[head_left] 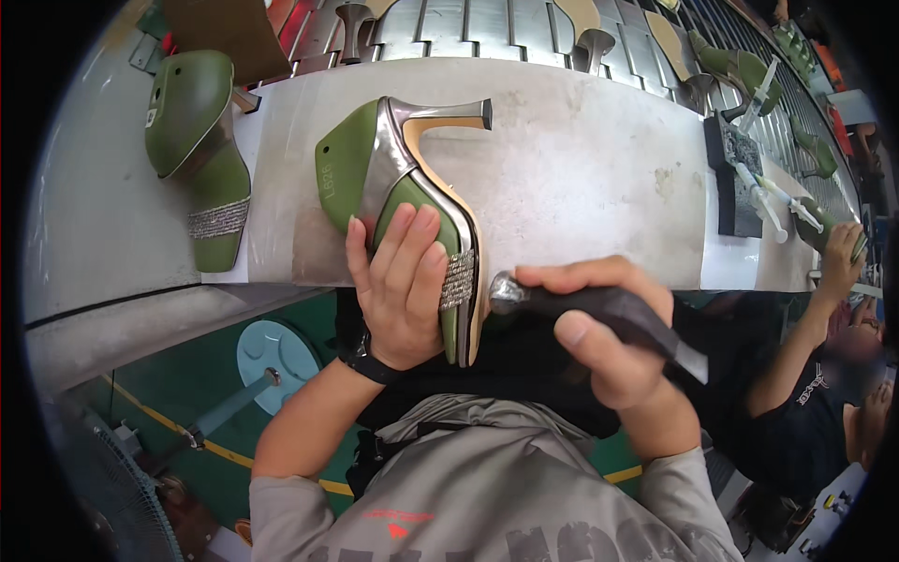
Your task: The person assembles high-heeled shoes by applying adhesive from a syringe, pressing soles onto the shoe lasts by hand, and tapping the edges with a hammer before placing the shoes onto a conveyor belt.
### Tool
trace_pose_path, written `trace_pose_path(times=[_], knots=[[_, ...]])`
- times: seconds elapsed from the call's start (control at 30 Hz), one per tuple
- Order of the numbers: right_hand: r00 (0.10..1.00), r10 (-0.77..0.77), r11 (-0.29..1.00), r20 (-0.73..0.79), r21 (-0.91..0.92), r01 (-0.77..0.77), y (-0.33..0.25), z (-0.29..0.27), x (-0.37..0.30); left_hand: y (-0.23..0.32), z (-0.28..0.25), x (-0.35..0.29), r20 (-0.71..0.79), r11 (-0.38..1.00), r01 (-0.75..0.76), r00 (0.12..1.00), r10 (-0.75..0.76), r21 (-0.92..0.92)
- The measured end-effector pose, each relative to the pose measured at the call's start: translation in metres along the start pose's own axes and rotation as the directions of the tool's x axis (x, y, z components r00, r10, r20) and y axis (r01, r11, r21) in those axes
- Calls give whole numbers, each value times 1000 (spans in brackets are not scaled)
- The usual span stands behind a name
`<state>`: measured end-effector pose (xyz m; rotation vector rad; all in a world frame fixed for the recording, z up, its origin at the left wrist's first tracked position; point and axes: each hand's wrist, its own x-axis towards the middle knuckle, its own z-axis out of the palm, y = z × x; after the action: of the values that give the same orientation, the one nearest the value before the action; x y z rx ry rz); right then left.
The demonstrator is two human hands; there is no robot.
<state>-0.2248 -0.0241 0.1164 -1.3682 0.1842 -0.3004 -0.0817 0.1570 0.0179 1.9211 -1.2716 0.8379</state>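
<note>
At the far left of the grey workbench [581, 169] a second green shoe on its last [198, 150] lies on its side, well apart from your hands. Nearer the middle, your left hand [401, 286] is wrapped over the toe of the green high-heeled shoe [412, 178], fingers closed on the upper beside the sparkly strap [457, 279]. You have it turned on edge at the near rim of the bench, heel pointing far and right, which seems meant to brace it and present the sole edge to the tool. Just right of it, your right hand [599, 328] is clenched around the black-handled hammer [599, 309], whose metal head touches or sits just beside the sole by the strap. At the far right a co-worker's hand [840, 258] reaches to another green shoe, beside syringe-like applicators [773, 201].
</note>
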Motion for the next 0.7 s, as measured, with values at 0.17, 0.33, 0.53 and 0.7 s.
trace_pose_path(times=[0.17, 0.33, 0.53, 0.7], knots=[[997, -26, 999, 78, -42, 29, -17, -19, 33, 0, 3, -5, 87, 994, -64, 995, 56, 91], [971, 207, 961, 118, -209, -180, -62, -17, 73, 4, 7, -7, -20, 998, 15, 1000, -14, 61], [839, 163, 831, 520, -530, 168, -59, -15, 115, -2, 5, -6, -27, 999, 13, 1000, -12, 52], [812, -86, 837, 578, -399, 373, -37, -13, 107, -2, 3, -15, -13, 1000, 23, 1000, -23, 3]])
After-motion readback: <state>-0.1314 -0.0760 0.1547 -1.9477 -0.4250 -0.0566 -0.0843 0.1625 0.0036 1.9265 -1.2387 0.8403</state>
